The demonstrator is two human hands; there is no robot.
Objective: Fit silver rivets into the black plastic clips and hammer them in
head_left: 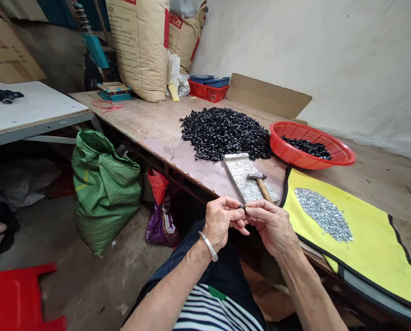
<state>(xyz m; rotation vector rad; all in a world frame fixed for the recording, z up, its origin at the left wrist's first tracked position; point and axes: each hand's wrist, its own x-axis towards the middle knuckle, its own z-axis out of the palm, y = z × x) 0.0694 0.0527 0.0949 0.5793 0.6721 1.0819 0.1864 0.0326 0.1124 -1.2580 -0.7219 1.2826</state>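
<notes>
By the left hand point(217, 223) and right hand point(272, 227), both nearly closed, a small black part point(241, 208) is pinched; the black heap point(226, 133) outsizes the share in the red plastic basket point(297, 158), so much seems left.

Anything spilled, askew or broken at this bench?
Nothing clearly spilled or broken. Slightly odd: a few strays lie just outside the heap of silvery bits on the yellow cloth. The pile of black parts is loose on the table, right by the red basket, but looks heaped, not scattered.
</notes>
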